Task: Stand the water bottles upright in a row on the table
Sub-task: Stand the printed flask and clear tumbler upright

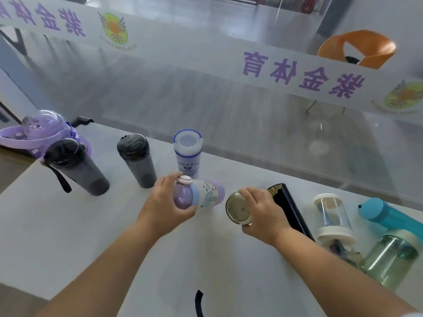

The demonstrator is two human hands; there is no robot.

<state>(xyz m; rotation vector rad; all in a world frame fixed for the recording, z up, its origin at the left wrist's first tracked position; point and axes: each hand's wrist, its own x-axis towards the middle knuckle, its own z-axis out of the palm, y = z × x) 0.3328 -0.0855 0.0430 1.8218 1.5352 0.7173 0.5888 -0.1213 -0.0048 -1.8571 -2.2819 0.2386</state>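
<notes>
While three bottles stood upright along the grey table (68,225) (two smoky black (77,167) (137,160), one white with a blue rim (187,153)), the left hand (166,203) clasped a lilac cartoon bottle (199,194), tilted on its side. Just right, the right hand (261,212) gripped a metal-lidded bottle (238,210). Beyond lay a black flask (288,207) and clear bottles (332,216).

Pale grey table (96,236), three bottles upright in a row: dark strapped tumbler (77,168), smoky grey bottle (137,161), white blue-rimmed bottle (187,154), black flask (290,209), clear jar (332,216), teal bottle (389,213), green-tinted bottle (389,259) lying at right
</notes>
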